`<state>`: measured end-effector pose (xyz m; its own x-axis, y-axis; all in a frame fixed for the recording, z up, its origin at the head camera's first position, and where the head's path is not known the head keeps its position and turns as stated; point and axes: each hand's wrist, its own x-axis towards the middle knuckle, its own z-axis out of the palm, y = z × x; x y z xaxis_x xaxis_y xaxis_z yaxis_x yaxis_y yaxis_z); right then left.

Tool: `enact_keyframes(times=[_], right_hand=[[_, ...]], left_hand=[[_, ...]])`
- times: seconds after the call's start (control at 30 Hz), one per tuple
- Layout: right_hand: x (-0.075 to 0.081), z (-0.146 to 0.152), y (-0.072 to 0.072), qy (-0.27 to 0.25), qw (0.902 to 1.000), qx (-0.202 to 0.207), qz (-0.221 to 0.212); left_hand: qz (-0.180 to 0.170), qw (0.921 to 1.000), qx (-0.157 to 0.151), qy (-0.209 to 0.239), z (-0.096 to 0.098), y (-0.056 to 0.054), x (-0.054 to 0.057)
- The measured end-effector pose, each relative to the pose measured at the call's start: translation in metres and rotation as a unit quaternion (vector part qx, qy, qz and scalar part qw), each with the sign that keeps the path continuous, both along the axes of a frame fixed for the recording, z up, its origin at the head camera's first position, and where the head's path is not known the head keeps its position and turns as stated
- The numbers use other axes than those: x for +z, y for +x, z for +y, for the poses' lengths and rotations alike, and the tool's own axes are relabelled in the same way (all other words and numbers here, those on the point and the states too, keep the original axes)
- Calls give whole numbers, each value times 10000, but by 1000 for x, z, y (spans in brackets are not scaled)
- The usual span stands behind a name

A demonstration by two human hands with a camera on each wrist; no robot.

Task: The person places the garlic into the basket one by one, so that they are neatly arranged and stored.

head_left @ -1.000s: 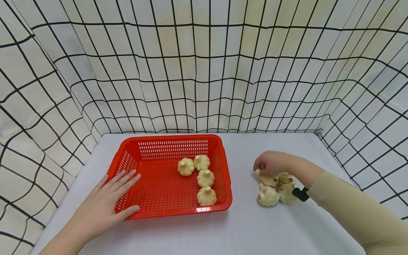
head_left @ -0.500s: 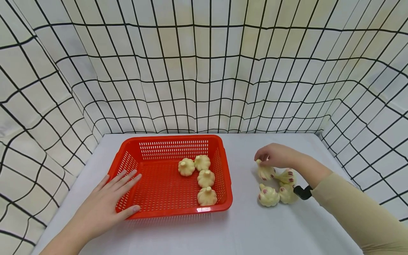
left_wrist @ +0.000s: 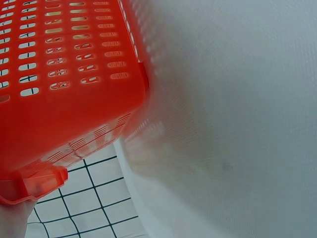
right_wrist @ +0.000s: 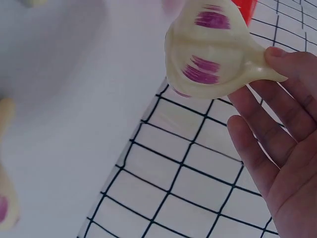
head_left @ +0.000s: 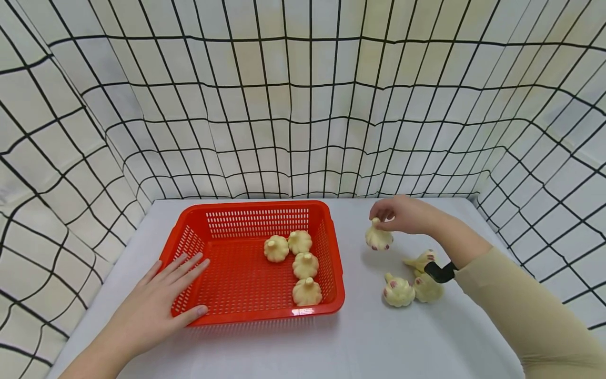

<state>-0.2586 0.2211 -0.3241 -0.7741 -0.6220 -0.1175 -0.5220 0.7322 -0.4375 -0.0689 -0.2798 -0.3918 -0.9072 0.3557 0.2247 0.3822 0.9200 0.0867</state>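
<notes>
My right hand (head_left: 402, 214) pinches a garlic bulb (head_left: 379, 238) by its stem and holds it above the table, right of the red basket (head_left: 255, 318). Purple streaks mark this bulb (right_wrist: 208, 49) in the right wrist view, where thumb and fingers meet at the stem. With fingers straight and spread, my left hand (head_left: 153, 305) rests on the basket's left rim. Inside the basket, several plain cream garlic bulbs (head_left: 305, 265) sit toward the right side. Below my right hand lie 3 purple-marked garlic bulbs (head_left: 399, 291) on the table, one partly covered by the wrist strap.
A white-covered table (head_left: 360, 337) carries everything. White walls with black netting (head_left: 303, 105) enclose its back and both sides. A black strap (head_left: 440, 272) circles the right wrist. The left wrist view mostly shows the basket's slotted wall (left_wrist: 64, 104) and white cloth.
My right hand has lifted a purple-marked garlic bulb out of the group and carried it up and slightly left. The left hand and basket stay in place.
</notes>
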Motion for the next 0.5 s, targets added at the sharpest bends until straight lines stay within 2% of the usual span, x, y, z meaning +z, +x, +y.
enact_keyframes(times=[0.3, 0.5], right_hand=[[28, -36, -6, -240, 9982, 312, 459], [41, -66, -7, -273, 9973, 471, 492]], left_hand=[[-44, 10000, 28, -30, 0, 0, 1], [-119, 9999, 72, -54, 1, 0, 2]])
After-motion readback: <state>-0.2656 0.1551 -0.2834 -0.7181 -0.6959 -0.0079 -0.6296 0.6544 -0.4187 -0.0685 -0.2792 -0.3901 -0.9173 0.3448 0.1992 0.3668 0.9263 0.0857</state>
